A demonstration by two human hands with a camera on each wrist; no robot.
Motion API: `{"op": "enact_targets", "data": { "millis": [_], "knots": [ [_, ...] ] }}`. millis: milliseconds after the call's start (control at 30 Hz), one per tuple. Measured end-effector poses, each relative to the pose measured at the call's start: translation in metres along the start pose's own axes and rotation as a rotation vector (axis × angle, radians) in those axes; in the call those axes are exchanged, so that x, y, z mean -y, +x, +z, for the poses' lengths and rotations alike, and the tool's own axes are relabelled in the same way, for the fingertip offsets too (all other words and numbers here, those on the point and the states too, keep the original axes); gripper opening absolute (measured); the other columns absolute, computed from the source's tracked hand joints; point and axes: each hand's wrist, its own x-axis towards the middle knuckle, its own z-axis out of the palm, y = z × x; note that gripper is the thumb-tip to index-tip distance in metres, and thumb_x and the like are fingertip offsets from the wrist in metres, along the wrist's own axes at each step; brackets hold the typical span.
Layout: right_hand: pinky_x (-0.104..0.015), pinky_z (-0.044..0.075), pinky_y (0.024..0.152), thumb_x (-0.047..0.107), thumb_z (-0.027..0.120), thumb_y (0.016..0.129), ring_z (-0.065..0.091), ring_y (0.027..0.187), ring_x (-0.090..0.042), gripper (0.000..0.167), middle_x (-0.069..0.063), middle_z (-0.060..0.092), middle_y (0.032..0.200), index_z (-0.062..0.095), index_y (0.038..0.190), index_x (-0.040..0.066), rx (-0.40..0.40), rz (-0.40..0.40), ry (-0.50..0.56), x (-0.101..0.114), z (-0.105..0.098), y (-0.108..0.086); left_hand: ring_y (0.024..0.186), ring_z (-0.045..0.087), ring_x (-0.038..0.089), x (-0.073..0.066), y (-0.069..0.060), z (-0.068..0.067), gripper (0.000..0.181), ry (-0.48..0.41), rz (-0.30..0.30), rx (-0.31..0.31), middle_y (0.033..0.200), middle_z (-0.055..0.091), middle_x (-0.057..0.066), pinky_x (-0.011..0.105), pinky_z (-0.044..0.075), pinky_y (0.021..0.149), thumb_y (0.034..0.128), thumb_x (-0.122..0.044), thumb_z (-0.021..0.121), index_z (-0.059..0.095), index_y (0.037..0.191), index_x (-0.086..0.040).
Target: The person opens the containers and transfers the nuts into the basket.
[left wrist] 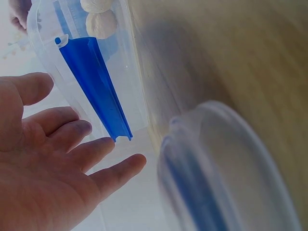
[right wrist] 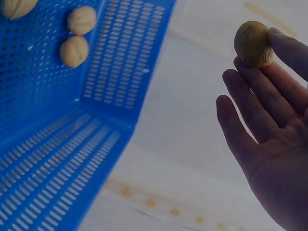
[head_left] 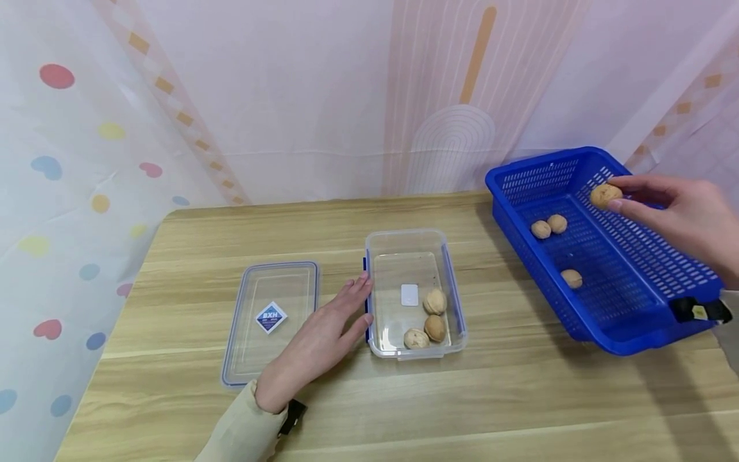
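My right hand (head_left: 684, 208) pinches a walnut (head_left: 605, 196) between thumb and fingertips above the blue basket (head_left: 545, 292). In the right wrist view that walnut (right wrist: 253, 44) sits at the tips of the fingers. Below it, three walnuts lie in the basket: a pair (head_left: 549, 226) side by side and a single walnut (head_left: 571, 278) nearer. My left hand (head_left: 329, 327) has its fingers spread and its fingertips at the left side of the clear plastic container (head_left: 383, 350), by a blue side clip (left wrist: 91, 82). Inside the container, three walnuts (head_left: 435, 328) rest in the near right corner.
A clear lid (head_left: 248, 346) with a blue seal and a diamond sticker lies left of the container, partly behind the left forearm. The wooden table (head_left: 462, 410) ends at a patterned cloth (head_left: 312, 96) behind and on the left.
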Motion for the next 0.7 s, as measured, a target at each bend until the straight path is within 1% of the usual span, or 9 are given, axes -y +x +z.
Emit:
{"op": "enact_targets", "data": {
  "millis": [100,133,367,467,533,567,600,667,700],
  "knots": [
    [-0.001,0.036,0.060,0.039,0.058,0.106,0.061,0.105,-0.047,0.056,-0.038,0.060,0.128,0.058,0.141,-0.005,0.038,0.012,-0.005,-0.005,0.000,0.007,0.152,0.031,0.032,0.000,0.000,0.000,0.058,0.000,0.005,-0.002,0.167,0.029,0.005,0.056,0.029,0.121,0.1077,-0.030,0.057,0.039,0.158,-0.006],
    [-0.001,0.036,0.060,0.039,0.057,0.107,0.060,0.106,-0.053,0.057,-0.039,0.060,0.128,0.057,0.141,-0.006,0.051,0.010,-0.005,-0.006,0.001,0.009,0.152,0.031,0.033,0.000,-0.001,0.000,0.058,0.001,0.007,-0.003,0.167,0.029,0.005,0.056,0.029,0.121,0.1077,-0.029,0.057,0.039,0.158,-0.005],
    [-0.006,0.039,0.059,0.041,0.058,0.106,0.064,0.104,-0.047,0.058,-0.037,0.063,0.127,0.059,0.139,-0.007,0.105,0.010,-0.026,-0.017,0.002,0.025,0.151,0.032,0.034,0.001,-0.001,0.000,0.058,0.000,0.016,-0.009,0.167,0.029,0.006,0.056,0.029,0.121,0.1075,-0.028,0.057,0.039,0.158,-0.005],
    [-0.008,0.039,0.059,0.041,0.059,0.106,0.064,0.105,-0.047,0.058,-0.037,0.063,0.127,0.060,0.137,-0.008,0.128,0.002,-0.035,-0.023,0.005,0.032,0.152,0.032,0.034,0.001,0.000,0.000,0.059,-0.002,0.014,-0.006,0.167,0.029,0.005,0.056,0.029,0.121,0.1076,-0.029,0.057,0.039,0.158,-0.006],
    [-0.008,0.040,0.060,0.040,0.058,0.106,0.062,0.109,-0.051,0.058,-0.037,0.062,0.128,0.059,0.138,-0.008,0.150,-0.007,-0.034,-0.029,0.008,0.037,0.152,0.031,0.033,0.001,-0.001,0.000,0.059,-0.002,0.014,-0.007,0.167,0.029,0.004,0.056,0.029,0.121,0.1076,-0.029,0.057,0.039,0.158,-0.006],
    [-0.013,0.047,0.066,0.040,0.057,0.106,0.061,0.110,-0.052,0.059,-0.037,0.062,0.129,0.058,0.139,-0.009,0.164,-0.001,-0.033,-0.032,0.009,0.039,0.152,0.031,0.033,0.001,0.000,0.000,0.059,-0.004,0.016,-0.007,0.167,0.029,0.005,0.057,0.029,0.121,0.1075,-0.029,0.057,0.039,0.158,-0.006],
    [-0.013,0.047,0.066,0.040,0.057,0.107,0.060,0.112,-0.053,0.058,-0.037,0.061,0.130,0.058,0.139,-0.008,0.175,-0.003,-0.032,-0.034,0.010,0.041,0.152,0.032,0.034,0.001,0.000,0.000,0.059,-0.004,0.018,-0.008,0.167,0.029,0.005,0.057,0.029,0.121,0.1075,-0.029,0.057,0.039,0.158,-0.006],
    [-0.029,0.056,0.080,0.038,0.054,0.108,0.058,0.117,-0.055,0.058,-0.039,0.058,0.134,0.055,0.142,-0.009,0.206,0.005,-0.027,-0.037,0.012,0.044,0.152,0.032,0.034,0.001,-0.001,0.000,0.059,-0.006,0.020,-0.010,0.167,0.029,0.005,0.057,0.029,0.121,0.1073,-0.029,0.058,0.039,0.158,-0.006],
    [-0.040,0.057,0.087,0.037,0.053,0.109,0.056,0.119,-0.056,0.058,-0.040,0.056,0.136,0.054,0.143,-0.010,0.222,0.005,-0.023,-0.039,0.012,0.045,0.152,0.032,0.034,0.001,-0.001,0.000,0.059,-0.006,0.020,-0.011,0.167,0.029,0.005,0.057,0.029,0.121,0.1073,-0.029,0.058,0.039,0.158,-0.006]
  ]
}}
